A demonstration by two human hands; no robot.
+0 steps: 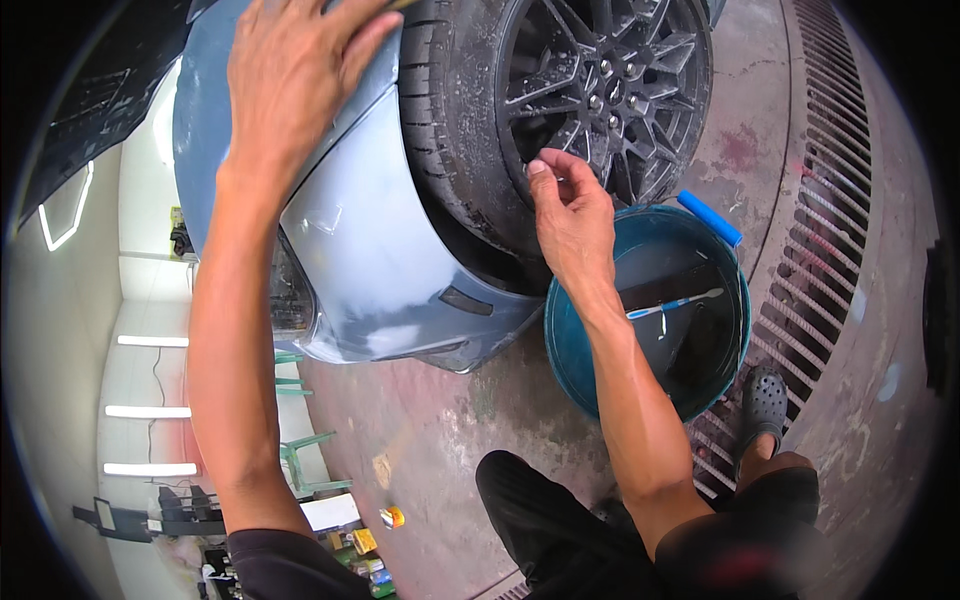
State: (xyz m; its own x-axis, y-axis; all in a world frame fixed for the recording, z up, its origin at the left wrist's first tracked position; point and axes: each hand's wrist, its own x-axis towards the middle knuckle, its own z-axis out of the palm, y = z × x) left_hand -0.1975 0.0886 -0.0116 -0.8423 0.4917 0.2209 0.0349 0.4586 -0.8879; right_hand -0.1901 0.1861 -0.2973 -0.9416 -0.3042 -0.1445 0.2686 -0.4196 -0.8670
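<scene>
My left hand (290, 85) lies over the blue-grey car's front fender (365, 190) at the upper left. Its fingertips run out of the picture, and a thin yellowish edge shows beside them; what that belongs to I cannot make out. My right hand (575, 215) hovers in front of the dark, water-spotted wheel (610, 95), above the bucket's near-left rim. Its fingers are loosely curled toward the thumb, with nothing visible in them. Below it stands a teal bucket (560, 345) of dark water with a blue handle grip (709, 219). A blue-and-white toothbrush (675, 303) shows inside the bucket.
A floor drain grate (820, 235) curves along the right, with a foot in a grey clog (766, 400) at its edge. Green chairs (300, 460) and several boxes and bottles (365, 545) stand at the lower left. An orange-yellow item (393, 517) lies on the stained floor.
</scene>
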